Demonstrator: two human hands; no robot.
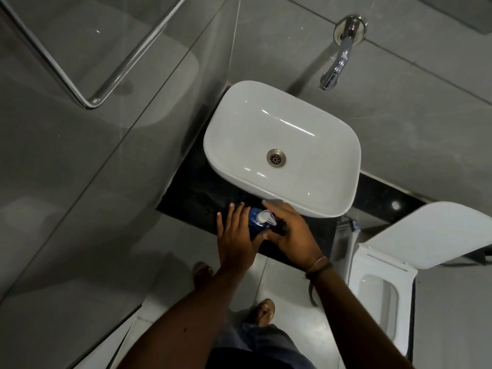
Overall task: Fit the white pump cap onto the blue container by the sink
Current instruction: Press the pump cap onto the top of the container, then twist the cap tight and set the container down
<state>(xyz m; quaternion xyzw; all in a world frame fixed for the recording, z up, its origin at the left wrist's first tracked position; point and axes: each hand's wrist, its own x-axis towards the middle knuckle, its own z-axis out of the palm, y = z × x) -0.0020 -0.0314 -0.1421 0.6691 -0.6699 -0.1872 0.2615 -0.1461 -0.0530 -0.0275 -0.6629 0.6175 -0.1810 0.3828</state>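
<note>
The blue container (pixel 256 227) stands on the black counter (pixel 197 198) just in front of the white sink (pixel 282 145). The white pump cap (pixel 266 217) sits on top of the container, its nozzle pointing right. My left hand (pixel 235 235) wraps the container's left side with the fingers stretched forward. My right hand (pixel 288 234) cups the container from the right, thumb near the base and fingers curled around it below the cap. Most of the container's body is hidden between the two hands.
A chrome wall tap (pixel 339 55) juts over the sink's far side. A white toilet (pixel 380 294) with its lid raised stands at the right. A glass panel (pixel 111 134) with a chrome towel rail (pixel 87 102) runs along the left. My sandalled feet are on the pale floor below.
</note>
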